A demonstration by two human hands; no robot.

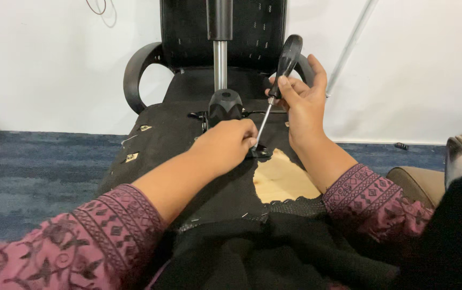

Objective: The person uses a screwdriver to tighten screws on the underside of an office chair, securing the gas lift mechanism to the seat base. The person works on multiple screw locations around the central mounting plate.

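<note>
Right hand [303, 107] grips screwdriver [275, 88] upright; left hand [225, 146], fingers curled closed, steadies its tip on upturned chair seat [166, 145].

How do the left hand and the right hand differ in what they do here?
The right hand is raised and grips the black handle of the screwdriver; the left hand lies lower, resting near the screwdriver's tip on the chair's underside. The right hand's fingers are wrapped around the handle; the left hand's are curled downward. Both wear patterned maroon sleeves.

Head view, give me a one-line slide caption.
Right hand drives a screwdriver into an upturned office chair's underside while the left hand steadies its tip.
</note>
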